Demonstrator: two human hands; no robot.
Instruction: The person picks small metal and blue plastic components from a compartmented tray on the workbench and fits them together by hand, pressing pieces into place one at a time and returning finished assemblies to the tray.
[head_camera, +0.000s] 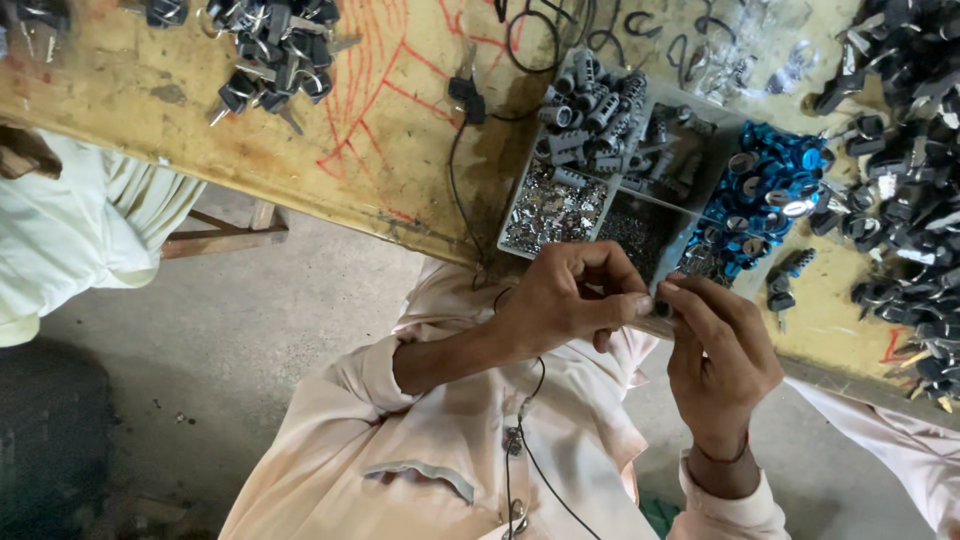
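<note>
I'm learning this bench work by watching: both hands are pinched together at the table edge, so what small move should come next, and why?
Probably press the small part home. The left hand and right hand meet fingertip to fingertip on a small dark piece, too hidden to identify, just in front of the divided tray of small metal parts, so it seems mid-fitting.

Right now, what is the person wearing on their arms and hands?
Both hands are bare, with no gloves. The left hand comes out of a pale pinkish-cream sleeve pushed up the forearm. The right hand has a thin red thread band around the wrist, just above a cuff of the same pale cloth. A thin black cable hangs down the shirt front.
</note>
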